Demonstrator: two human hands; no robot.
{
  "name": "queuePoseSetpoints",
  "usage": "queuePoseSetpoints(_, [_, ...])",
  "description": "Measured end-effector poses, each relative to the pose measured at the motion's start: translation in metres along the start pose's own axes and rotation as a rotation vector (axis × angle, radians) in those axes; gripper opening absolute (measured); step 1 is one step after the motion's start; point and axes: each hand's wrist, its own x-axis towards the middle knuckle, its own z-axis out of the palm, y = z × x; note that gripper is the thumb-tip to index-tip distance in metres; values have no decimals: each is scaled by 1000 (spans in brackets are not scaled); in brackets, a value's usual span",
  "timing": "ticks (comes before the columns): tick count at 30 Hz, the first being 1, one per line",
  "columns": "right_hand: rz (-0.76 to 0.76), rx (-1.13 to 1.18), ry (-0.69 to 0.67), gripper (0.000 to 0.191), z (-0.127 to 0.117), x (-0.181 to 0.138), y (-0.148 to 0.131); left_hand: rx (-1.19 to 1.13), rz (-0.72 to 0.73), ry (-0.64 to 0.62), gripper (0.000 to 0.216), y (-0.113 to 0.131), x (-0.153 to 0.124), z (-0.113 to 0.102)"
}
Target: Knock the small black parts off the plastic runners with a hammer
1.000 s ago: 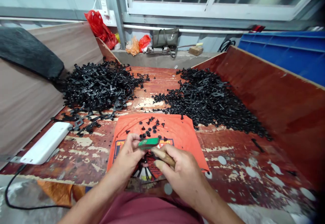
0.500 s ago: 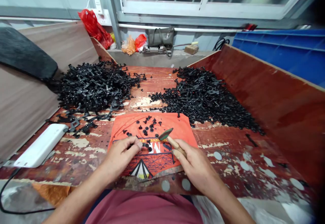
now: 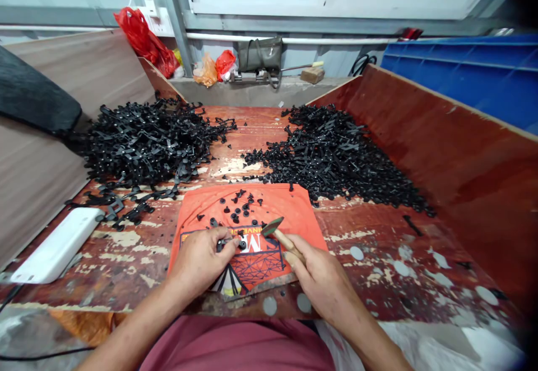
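Note:
My left hand [image 3: 204,259] is closed at the left of the orange cloth [image 3: 302,214], thumb and forefinger around a small black plastic part [image 3: 229,244]; its shape is partly hidden by the fingers. In my right hand [image 3: 321,273] is a short knife [image 3: 288,242], gripped by its pale wooden handle. Its dark greenish blade points up and left above the cloth, a little apart from the left fingers. Several small black plugs [image 3: 237,211] with round heads lie loose on the cloth, beyond both hands.
Two heaps of black plastic parts stand on the worn red table, a left heap [image 3: 147,141] and a right heap [image 3: 332,149]. A white power bank [image 3: 56,245] lies at left. Wooden boards [image 3: 462,152] wall the sides; a blue crate [image 3: 462,77] is beyond the right one.
The view has shifted slightly, so the table sits farther left in it. My left hand has turned a little, and more of the black part shows between its fingers. The knife stays in my right hand.

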Motion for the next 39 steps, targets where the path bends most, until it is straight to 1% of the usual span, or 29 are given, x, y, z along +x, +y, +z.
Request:
queuePoseSetpoints(3, [-22, -16, 9, 39, 1, 0, 2, -20, 6, 2, 34, -5, -2, 1])
queuePoseSetpoints(7, [-39, -23, 12, 40, 1, -1, -1, -8, 17, -12, 35, -5, -3, 0])
queuePoseSetpoints(10, [-117, 18, 30, 43, -4, -4, -11, -17, 8, -21, 35, -3, -3, -1])
queuePoseSetpoints(14, [-238, 16, 112, 47, -13, -13, -29, 4, -2, -33, 36, -3, -3, -2])
queuePoseSetpoints(17, [-283, -9, 163, 50, -9, -14, -35, 12, 20, -35, 37, -2, -5, -3])
queuePoseSetpoints(19, [-290, -38, 135, 51, -1, -10, -35, 29, 21, -32, 37, -1, -6, -3])
queuePoseSetpoints(21, [-290, -59, 74, 51, 7, -5, -33, 45, 10, -22, 35, 0, -7, -3])
queuePoseSetpoints(26, [-285, -33, 104, 50, 15, -2, -31, 57, 7, -4, 33, 0, -9, -3])
queuePoseSetpoints(28, [-256, -63, 39, 51, 16, -3, -31, 94, 16, -10, 35, -1, -9, -4])
queuePoseSetpoints(30, [-241, -41, -19, 51, 15, -3, -33, 141, 15, -19, 38, -2, -9, -4])
queuePoseSetpoints(32, [-232, 33, 16, 47, 10, -2, -35, 183, 6, -24, 39, -4, -11, -3])
queuePoseSetpoints(35, [-216, 77, 145, 43, -3, 0, -38, 221, 14, -16, 39, -5, -13, 0])
queuePoseSetpoints(36, [-214, 67, 158, 43, -7, 0, -39, 228, 19, -12, 39, -5, -14, 1])
queuePoseSetpoints(39, [-211, 25, 130, 44, -13, 1, -38, 250, 18, 13, 38, -3, -16, 5])
